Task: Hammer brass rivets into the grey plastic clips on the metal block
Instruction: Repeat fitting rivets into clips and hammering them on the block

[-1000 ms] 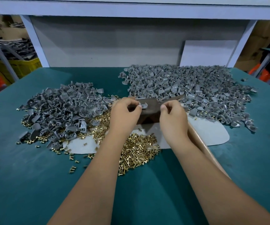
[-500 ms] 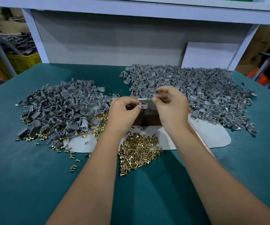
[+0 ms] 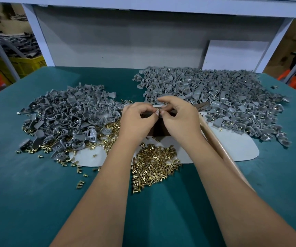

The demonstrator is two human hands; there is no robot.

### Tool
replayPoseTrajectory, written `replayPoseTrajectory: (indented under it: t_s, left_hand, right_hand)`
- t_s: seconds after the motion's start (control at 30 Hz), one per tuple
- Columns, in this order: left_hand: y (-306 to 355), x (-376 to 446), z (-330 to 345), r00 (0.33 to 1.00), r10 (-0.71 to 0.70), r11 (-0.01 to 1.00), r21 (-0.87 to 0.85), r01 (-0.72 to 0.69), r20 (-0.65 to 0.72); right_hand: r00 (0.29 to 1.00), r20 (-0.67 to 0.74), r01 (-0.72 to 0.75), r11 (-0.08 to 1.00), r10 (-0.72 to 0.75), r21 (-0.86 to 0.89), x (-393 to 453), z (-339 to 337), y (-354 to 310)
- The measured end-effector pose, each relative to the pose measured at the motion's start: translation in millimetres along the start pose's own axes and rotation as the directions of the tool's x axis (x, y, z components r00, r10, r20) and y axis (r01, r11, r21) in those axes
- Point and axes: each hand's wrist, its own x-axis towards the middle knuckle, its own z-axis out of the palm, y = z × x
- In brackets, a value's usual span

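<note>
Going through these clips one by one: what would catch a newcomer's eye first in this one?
Two big heaps of grey plastic clips, one at the left and a wider one at the back right of the teal table. Then the shiny pile of brass rivets in front, between the forearms. At the centre, the left hand and right hand meet, pinching a small clip over the dark metal block.
</note>
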Motion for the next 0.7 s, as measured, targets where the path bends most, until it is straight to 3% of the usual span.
replayPoseTrajectory:
  t_s: [0.4, 0.53, 0.7]
  left_hand:
    - [-1.0, -0.9, -2.1, 0.999, 0.038, 0.999, 0.017, -0.038, 0.015]
    - [1.5, -3.5, -3.5, 1.000, 0.002, 1.000, -0.014, -0.002, 0.027]
    - [4.9, -7.2, -5.4, 1.000, -0.012, 1.000, -0.027, 0.012, 0.027]
  right_hand:
    - [0.975, 0.122, 0.215, 0.922, -0.185, -0.323, 0.4, 2.4, -17.1]
    - [0.994, 0.049, 0.110, 0.961, -0.100, -0.255, -5.1, 0.3, -12.1]
    - [0.998, -0.030, -0.060, 0.998, 0.059, -0.038, -7.1, -1.2, -7.8]
